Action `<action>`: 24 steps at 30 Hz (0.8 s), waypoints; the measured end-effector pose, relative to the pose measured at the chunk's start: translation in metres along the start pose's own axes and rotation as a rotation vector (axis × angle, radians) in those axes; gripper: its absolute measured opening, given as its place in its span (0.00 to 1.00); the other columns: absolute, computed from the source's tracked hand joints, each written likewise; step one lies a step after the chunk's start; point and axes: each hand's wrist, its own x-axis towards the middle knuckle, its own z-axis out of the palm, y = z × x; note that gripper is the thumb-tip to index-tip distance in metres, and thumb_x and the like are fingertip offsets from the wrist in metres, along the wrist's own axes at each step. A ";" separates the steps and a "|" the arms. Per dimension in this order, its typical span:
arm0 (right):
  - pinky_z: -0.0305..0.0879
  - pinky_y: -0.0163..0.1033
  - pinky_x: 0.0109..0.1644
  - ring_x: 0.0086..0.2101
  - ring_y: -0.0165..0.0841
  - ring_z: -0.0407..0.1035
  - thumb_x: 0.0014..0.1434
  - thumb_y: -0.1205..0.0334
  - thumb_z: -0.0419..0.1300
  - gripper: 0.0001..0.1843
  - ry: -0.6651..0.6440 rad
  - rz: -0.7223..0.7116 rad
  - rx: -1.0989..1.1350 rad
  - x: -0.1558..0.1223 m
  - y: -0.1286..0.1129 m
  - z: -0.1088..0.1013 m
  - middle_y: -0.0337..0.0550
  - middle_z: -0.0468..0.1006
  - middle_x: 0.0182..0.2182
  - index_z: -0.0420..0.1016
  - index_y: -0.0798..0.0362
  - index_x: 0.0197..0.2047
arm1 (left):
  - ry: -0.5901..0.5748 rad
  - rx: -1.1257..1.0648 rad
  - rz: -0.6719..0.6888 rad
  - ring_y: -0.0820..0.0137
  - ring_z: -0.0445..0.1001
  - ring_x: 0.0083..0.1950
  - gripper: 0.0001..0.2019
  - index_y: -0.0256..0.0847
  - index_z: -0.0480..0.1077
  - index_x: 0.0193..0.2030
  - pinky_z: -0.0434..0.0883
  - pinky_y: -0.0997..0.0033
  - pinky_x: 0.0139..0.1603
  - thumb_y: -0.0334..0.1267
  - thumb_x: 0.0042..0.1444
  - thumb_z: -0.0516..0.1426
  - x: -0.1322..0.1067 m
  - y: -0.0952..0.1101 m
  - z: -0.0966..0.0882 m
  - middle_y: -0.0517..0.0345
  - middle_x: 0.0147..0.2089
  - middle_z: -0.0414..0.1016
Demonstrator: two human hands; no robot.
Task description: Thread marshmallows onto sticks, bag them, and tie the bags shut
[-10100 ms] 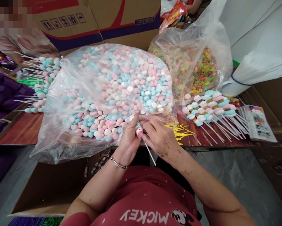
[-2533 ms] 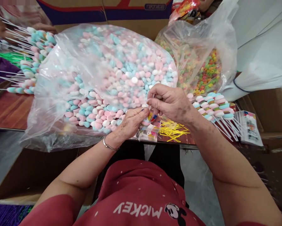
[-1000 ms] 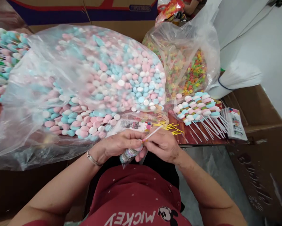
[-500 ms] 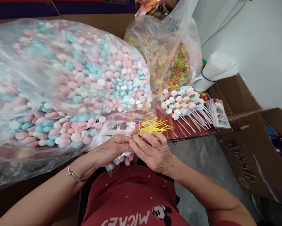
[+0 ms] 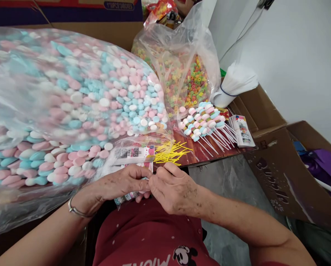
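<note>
My left hand [image 5: 123, 182] is closed around a small clear printed bag holding a candy skewer [image 5: 126, 197], just below the table's front edge. My right hand [image 5: 174, 188] meets it fingertip to fingertip, pinching at the neck of that bag; what sits in the pinch is hidden. A pile of yellow twist ties [image 5: 169, 152] lies on the table just beyond my hands, beside a stack of empty printed bags [image 5: 133, 154]. Finished pink, blue and white candy skewers [image 5: 204, 120] lie in a heap further right.
A huge clear sack of pink, blue and white candies [image 5: 71, 99] fills the left. A bag of coloured ring candies [image 5: 187, 81] stands behind the skewers, with a bundle of white sticks [image 5: 234, 83] and more printed bags [image 5: 241, 129]. Open cardboard boxes [image 5: 287, 173] stand at the right.
Earlier my right hand pushed a stick with candies into the small bag. Both hands have since dropped below the table edge and now pinch together at the bag's neck. The view has swung right.
</note>
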 end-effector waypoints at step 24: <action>0.64 0.42 0.44 0.37 0.38 0.69 0.66 0.65 0.49 0.14 -0.079 0.811 0.130 -0.060 0.075 0.033 0.49 0.76 0.34 0.76 0.56 0.38 | 0.671 -0.344 0.312 0.73 0.71 0.19 0.08 0.38 0.69 0.25 0.68 0.77 0.18 0.37 0.44 0.64 0.015 0.010 0.025 0.58 0.23 0.77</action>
